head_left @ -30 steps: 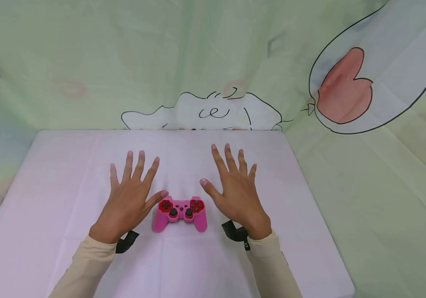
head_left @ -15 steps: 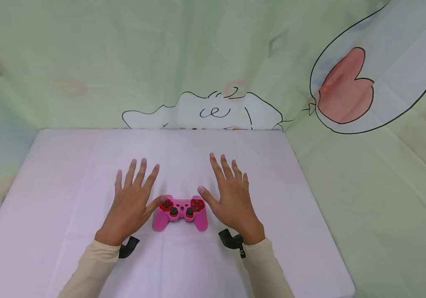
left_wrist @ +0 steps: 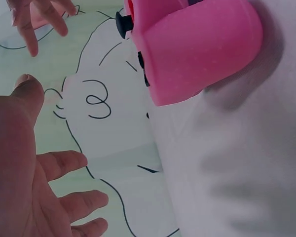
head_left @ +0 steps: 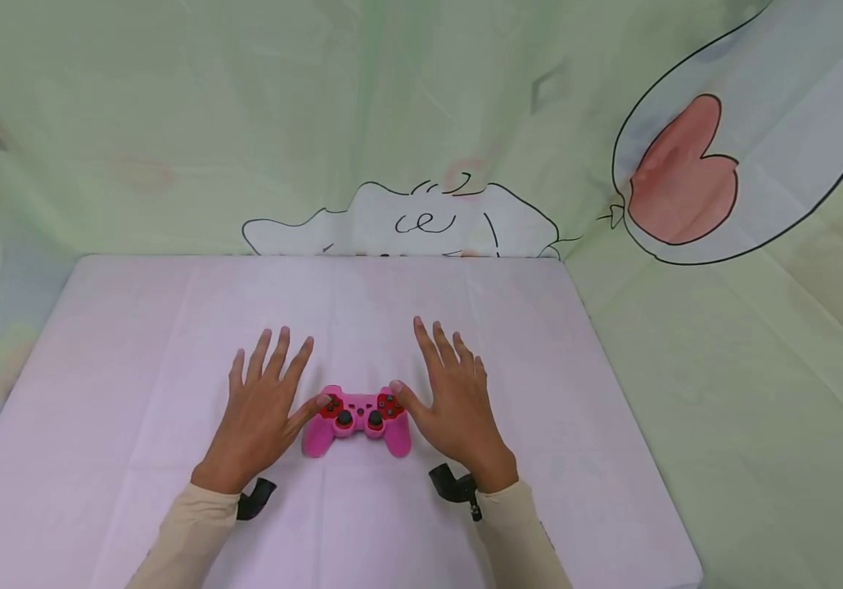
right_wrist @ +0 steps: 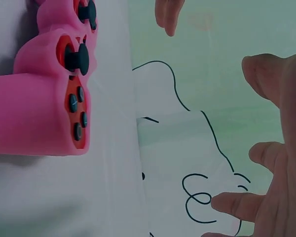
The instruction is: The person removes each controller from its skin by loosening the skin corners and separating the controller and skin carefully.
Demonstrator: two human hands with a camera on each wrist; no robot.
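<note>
1 pink controller (head_left: 358, 401) lies flat on the desk (head_left: 370, 523), face up, 2 black sticks (head_left: 344, 420) showing.
left hand (head_left: 252, 421): just left of the controller, raised over the desk; grip spread wide, fingers (head_left: 277, 353) straight, holding nothing.
right hand (head_left: 458, 401): just right of the controller, likewise raised; grip spread wide, holding nothing.
wrist views show each thumb (left_wrist: 29, 94) apart from the controller.
backdrop (head_left: 245, 98) with line drawings beyond the controller; red heart (head_left: 687, 188) far to its right.
</note>
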